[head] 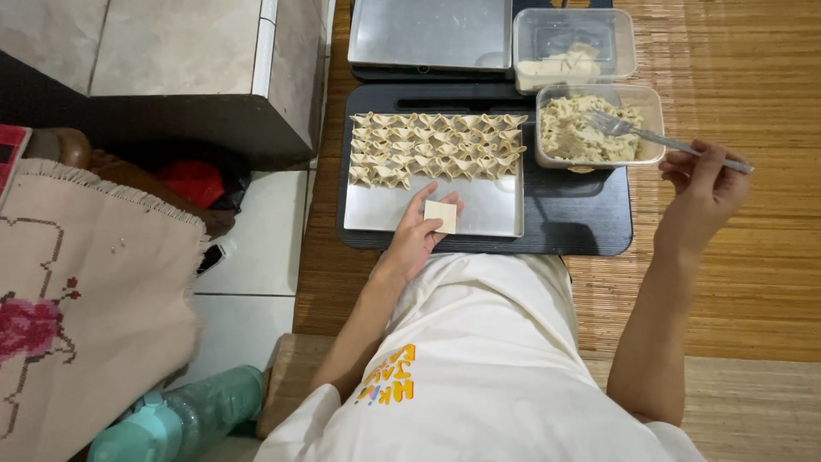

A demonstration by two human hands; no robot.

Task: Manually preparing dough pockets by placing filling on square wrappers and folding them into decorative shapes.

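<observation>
My left hand [416, 231] lies palm up over the near edge of a metal tray [492, 210], with a small square dough wrapper [440, 216] resting on its fingers. Rows of several folded dumplings [436, 147] fill the tray's far half. To the right, my right hand [703, 186] grips the handle of a metal fork [658, 137]. The fork's tines sit in a clear plastic tub of pale minced filling [581, 128].
A second clear tub [573, 47] with a stack of wrappers and another metal tray [428, 34] stand farther back, all on a black board [581, 218] over a woven mat [735, 257]. At left are a tiled step, an embroidered cloth [85, 291] and a teal bottle [184, 419].
</observation>
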